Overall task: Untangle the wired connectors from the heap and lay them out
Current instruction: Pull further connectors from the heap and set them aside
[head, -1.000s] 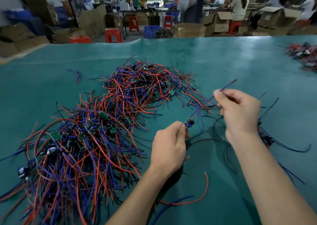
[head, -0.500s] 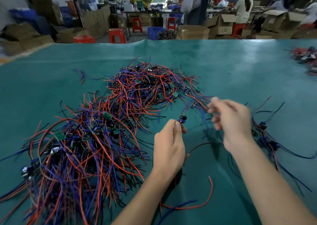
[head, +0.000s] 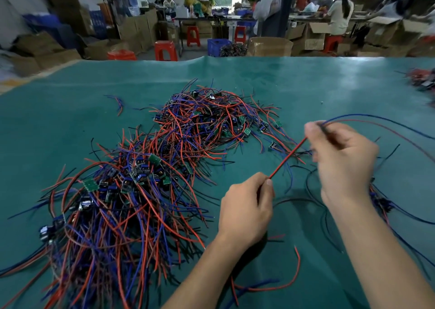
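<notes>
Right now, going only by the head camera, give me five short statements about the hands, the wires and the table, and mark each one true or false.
1. A red wire runs taut between the left hand and the right hand. True.
2. The big heap of wires lies to the right of both hands. False: it lies to their left.
3. The table has a green-blue cover. True.
4. The left hand lies flat and open on the table. False: its fingers pinch the lower end of the red wire.
5. A blue wire trails away to the right from the right hand's fingers. True.
</notes>
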`<move>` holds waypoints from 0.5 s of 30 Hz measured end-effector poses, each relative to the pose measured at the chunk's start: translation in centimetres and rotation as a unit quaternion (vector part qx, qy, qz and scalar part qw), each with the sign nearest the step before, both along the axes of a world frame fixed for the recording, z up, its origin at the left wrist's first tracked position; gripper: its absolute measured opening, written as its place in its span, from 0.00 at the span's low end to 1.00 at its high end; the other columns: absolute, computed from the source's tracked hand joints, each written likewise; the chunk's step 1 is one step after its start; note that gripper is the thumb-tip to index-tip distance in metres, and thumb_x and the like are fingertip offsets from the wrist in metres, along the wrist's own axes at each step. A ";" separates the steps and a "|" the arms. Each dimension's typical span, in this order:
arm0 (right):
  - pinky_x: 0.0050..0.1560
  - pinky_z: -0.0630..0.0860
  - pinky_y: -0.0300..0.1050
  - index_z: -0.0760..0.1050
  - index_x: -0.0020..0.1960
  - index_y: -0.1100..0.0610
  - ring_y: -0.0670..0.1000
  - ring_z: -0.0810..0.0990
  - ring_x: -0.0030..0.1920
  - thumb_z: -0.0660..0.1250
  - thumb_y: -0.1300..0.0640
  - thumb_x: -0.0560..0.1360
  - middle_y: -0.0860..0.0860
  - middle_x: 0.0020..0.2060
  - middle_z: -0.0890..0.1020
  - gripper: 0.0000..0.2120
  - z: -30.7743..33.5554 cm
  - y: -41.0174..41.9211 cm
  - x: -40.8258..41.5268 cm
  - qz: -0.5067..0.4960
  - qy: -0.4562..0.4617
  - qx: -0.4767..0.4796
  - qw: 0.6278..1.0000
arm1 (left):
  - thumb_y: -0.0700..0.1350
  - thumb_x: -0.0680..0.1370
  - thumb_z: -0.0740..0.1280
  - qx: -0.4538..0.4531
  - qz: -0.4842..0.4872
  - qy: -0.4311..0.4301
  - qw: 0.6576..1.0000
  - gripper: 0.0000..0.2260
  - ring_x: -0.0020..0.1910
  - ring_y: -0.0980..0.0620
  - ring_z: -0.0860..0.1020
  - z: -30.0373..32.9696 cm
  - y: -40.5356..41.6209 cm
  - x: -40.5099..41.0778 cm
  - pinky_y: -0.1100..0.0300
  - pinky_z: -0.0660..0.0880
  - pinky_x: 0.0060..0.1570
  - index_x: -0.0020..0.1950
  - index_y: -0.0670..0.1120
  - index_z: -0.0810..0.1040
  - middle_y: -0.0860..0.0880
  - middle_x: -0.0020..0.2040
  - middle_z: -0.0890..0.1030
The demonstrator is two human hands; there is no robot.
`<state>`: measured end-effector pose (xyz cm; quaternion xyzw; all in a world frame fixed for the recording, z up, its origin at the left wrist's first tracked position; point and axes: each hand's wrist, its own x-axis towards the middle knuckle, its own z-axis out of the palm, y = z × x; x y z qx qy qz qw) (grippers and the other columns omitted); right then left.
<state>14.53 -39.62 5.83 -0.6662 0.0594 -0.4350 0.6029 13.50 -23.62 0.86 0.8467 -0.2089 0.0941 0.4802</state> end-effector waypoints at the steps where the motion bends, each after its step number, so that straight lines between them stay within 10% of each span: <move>1: 0.38 0.72 0.51 0.83 0.38 0.46 0.48 0.74 0.34 0.74 0.49 0.73 0.43 0.32 0.81 0.06 0.6 -0.2 -0.2 -0.036 -0.019 0.012 0.999 | 0.56 0.78 0.55 0.003 -0.004 -0.005 1.000 0.16 0.34 0.43 0.72 -0.1 0.0 0.0 0.48 0.73 0.38 0.42 0.46 0.72 0.49 0.28 0.71; 7: 0.26 0.67 0.42 0.83 0.34 0.46 0.45 0.71 0.26 0.73 0.50 0.73 0.47 0.32 0.82 0.09 8.0 1.0 -1.5 -0.014 -0.087 0.041 0.995 | 0.53 0.77 0.55 -0.018 0.023 0.000 1.000 0.15 0.31 0.46 0.72 -0.6 0.0 0.7 0.48 0.73 0.37 0.40 0.46 0.74 0.50 0.26 0.71; 15: 0.24 0.71 0.37 0.84 0.44 0.64 0.49 0.78 0.22 0.69 0.40 0.78 0.56 0.33 0.86 0.26 11.5 14.0 2.2 0.278 0.133 -0.273 0.911 | 0.46 0.78 0.61 -0.049 0.041 -0.007 0.998 0.16 0.32 0.47 0.68 -0.4 0.0 0.7 0.55 0.63 0.32 0.31 0.50 0.63 0.52 0.27 0.71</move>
